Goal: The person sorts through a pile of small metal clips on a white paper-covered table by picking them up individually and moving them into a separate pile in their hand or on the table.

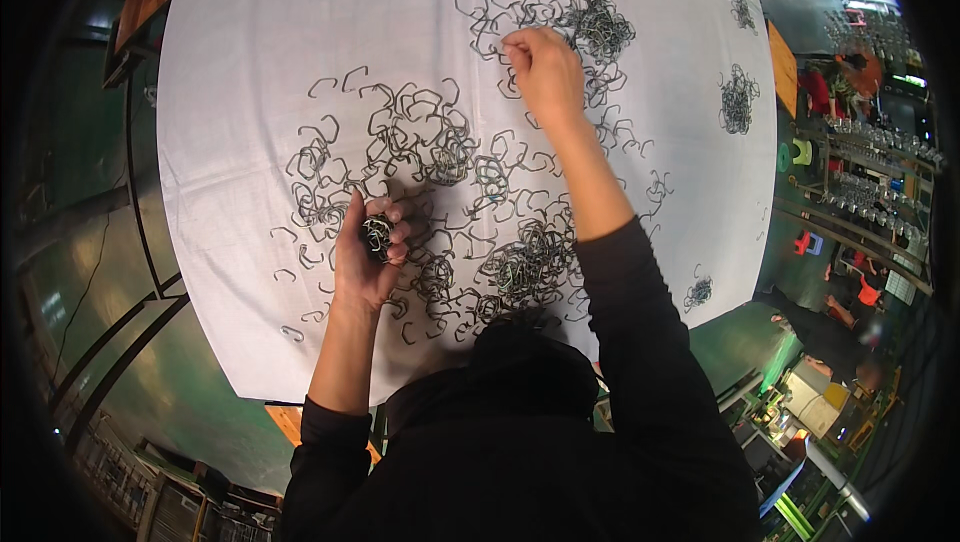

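Observation:
Bent C-shaped wire hooks, dark metal, lie scattered in loose heaps over a white-covered table. In my left hand, palm turned up and fingers curled, sits a clump of wire hooks. My right hand is stretched to the far side, its thumb and fingers pinched together beside a dense pile of hooks. Whether a hook is between those fingertips is too small to tell. Closer to my body lies another thick pile of hooks.
Smaller wire bundles lie along the table's right side, one near its right front corner. Wooden edges show beyond the cloth. To the right, people are around racks of shiny items. A green floor surrounds the table.

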### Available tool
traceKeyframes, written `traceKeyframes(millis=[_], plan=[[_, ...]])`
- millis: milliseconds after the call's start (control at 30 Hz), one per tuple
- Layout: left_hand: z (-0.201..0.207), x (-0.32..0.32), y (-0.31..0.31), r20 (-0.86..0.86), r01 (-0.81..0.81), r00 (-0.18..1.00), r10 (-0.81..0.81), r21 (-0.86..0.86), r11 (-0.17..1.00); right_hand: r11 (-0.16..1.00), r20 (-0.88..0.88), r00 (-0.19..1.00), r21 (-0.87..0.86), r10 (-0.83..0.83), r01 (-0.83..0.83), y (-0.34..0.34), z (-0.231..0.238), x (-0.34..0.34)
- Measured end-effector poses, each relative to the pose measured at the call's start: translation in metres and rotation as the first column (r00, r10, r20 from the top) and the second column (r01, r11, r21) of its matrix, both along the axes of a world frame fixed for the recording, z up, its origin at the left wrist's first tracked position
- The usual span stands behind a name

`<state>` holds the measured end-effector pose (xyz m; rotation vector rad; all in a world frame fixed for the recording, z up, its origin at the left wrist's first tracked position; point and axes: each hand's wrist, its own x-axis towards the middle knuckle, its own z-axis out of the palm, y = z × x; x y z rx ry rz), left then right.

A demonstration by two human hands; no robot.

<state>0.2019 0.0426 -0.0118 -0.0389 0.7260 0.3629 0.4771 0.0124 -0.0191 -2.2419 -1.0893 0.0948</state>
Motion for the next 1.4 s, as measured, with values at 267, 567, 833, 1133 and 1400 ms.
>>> traceKeyframes(millis=[267, 567, 833, 1133, 1400], plan=[[-0.002, 0.013, -0.001, -0.017, 0.043, 0.999, -0.042, 0.041, 0.998, 0.883, -0.028, 0.987, -0.442, 0.160, -0.156, 0.001, 0.000, 0.026], [-0.003, 0.051, -0.010, -0.085, 0.164, 0.984, -0.156, 0.095, 0.982, 0.915, -0.863, 0.425, 0.095, 0.272, -0.392, -0.055, 0.055, -0.057], [-0.002, 0.048, -0.012, -0.013, 0.142, 0.990, -0.142, 0.006, 0.990, 0.898, -0.195, 0.980, -0.424, 0.033, -0.115, -0.085, 0.020, -0.054], [0.003, 0.027, -0.009, -0.006, 0.082, 0.997, -0.083, -0.038, 0.996, 0.935, -0.043, 0.999, -0.354, -0.018, 0.002, -0.047, 0.008, 0.011], [-0.004, 0.012, -0.008, 0.003, 0.054, 0.999, -0.054, -0.042, 0.998, 0.932, -0.214, 0.977, -0.357, -0.010, -0.069, -0.075, 0.005, 0.003]])
